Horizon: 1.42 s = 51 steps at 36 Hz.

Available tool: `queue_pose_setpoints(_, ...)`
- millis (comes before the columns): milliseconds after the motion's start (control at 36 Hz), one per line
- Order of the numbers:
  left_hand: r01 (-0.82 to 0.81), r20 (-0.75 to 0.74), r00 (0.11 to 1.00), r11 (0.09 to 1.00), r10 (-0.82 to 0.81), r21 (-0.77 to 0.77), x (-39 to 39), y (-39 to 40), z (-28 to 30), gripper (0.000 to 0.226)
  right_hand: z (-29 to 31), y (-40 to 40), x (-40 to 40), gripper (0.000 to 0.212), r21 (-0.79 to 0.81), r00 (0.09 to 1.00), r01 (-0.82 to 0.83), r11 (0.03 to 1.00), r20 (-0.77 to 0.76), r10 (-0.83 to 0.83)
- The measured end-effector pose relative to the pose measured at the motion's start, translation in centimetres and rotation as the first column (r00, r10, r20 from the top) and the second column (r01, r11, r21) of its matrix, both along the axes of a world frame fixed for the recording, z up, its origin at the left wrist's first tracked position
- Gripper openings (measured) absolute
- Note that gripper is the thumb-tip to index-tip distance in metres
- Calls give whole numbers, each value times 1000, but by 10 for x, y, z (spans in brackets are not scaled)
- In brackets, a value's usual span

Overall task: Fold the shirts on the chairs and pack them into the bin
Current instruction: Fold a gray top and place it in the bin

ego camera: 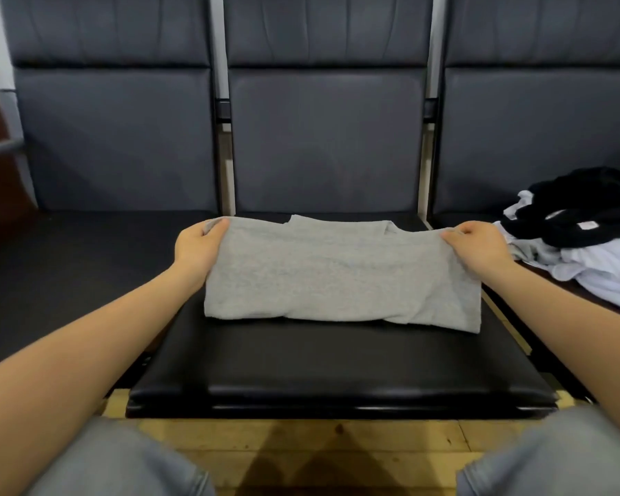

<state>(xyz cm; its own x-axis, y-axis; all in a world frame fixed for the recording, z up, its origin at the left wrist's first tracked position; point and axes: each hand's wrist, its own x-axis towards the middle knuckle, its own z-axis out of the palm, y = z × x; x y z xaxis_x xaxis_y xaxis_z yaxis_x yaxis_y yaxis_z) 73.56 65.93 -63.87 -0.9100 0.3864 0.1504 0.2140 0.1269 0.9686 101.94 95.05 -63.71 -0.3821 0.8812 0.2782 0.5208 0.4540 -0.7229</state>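
Note:
A light grey shirt, folded into a wide rectangle, lies on the black seat of the middle chair. My left hand pinches its far left corner. My right hand pinches its far right corner. Both held corners are raised a little off the seat, and the near folded edge rests on the cushion. No bin is in view.
A heap of black and white shirts lies on the right chair seat. The left chair seat is dark and bare. Padded chair backs rise behind. My knees in grey trousers and a wooden floor are at the bottom.

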Motion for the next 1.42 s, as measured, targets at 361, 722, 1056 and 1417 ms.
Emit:
queue_pose_setpoints(361,-86,-239,970,980,42,-177,-94,99,-1,30,-9,78,-64,23,40,999,46,998,16,-46)
queue_pose_setpoints(722,-202,-335,942,837,24,-508,-123,146,-49,45,-48,109,-93,59,-160,986,162,974,54,-156)
queue_pose_setpoints(1056,-14,-425,821,732,-380,-681,-3,109,-20,56,-26,46,-32,81,-298,948,144,944,314,-46)
queue_pose_setpoints(1417,-11,-270,784,422,-560,-907,33,57,-49,56,-16,-6,3,41,10,877,23,1000,479,-25)
